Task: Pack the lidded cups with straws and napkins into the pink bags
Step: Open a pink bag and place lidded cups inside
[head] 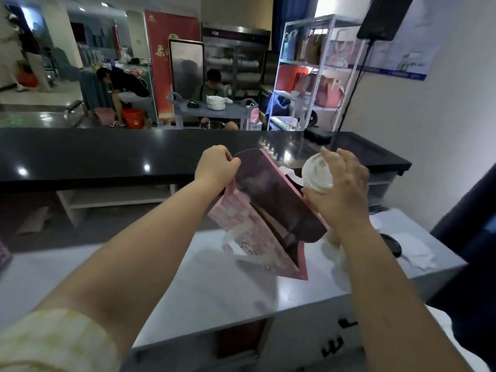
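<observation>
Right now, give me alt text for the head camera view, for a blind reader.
A person's left hand holds a tilted pink bag open over a grey table, while the right hand grips a white lidded cup beside its mouth.

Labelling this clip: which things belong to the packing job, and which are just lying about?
Job: pink bag, held at its rim by the left hand; lidded cup, held by the right hand.
Lying about: stack of plates; orange bucket; black counter.
</observation>
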`<state>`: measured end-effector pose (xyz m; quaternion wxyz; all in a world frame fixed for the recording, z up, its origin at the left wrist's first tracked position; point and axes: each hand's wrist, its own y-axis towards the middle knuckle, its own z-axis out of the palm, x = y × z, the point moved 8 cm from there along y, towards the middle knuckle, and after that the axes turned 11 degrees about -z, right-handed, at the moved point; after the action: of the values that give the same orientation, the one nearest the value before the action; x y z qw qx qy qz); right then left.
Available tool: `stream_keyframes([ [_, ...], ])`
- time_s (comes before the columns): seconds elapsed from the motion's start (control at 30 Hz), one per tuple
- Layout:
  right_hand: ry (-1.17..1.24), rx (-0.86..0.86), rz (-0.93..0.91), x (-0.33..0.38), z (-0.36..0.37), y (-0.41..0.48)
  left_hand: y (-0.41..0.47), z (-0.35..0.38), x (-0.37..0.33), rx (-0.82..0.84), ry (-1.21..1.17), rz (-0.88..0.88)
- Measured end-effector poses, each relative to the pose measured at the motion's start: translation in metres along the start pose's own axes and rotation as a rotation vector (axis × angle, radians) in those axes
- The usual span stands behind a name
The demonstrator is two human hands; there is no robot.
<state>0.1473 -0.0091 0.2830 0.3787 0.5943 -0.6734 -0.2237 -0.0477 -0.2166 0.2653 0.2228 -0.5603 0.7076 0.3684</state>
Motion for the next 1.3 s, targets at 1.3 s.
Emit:
stream_keyframes([
  [1.3,0.356,0.424,0.053,-0.093,0.244,0.031,0.033,0.177,0.04,0.449,0.636,0.558],
])
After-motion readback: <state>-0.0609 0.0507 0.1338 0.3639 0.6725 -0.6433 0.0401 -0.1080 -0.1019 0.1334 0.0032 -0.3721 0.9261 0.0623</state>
